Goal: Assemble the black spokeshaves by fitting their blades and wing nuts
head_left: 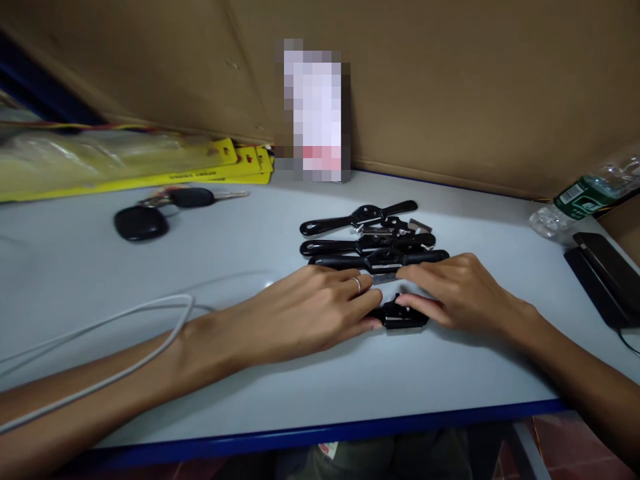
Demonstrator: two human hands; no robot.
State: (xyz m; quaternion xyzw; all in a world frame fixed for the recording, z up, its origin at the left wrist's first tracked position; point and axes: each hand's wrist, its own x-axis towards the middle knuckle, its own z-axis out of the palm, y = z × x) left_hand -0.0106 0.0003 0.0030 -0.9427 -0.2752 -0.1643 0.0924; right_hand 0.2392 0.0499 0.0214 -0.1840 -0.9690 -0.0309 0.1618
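Black spokeshaves (359, 247) lie in a stack of rows on the table, one behind another, with small metal parts among them. My left hand (320, 307), wearing a ring, is closed at the left end of the nearest spokeshave (406, 319), whose blade edge faces me. My right hand (465, 293) comes from the other side, thumb on that spokeshave's body and forefinger stretched to a flat metal piece (384, 278) behind it. Left fingertips also sit close to this piece. Both hands partly cover the nearest spokeshave's handles.
Car keys (141, 222) and yellow-carded plastic packs (200, 160) lie at the left. A white cable (125, 380) crosses my left forearm. At the right are a plastic bottle (580, 200) and a dark phone-like object (610, 273). Cardboard (475, 87) walls the back.
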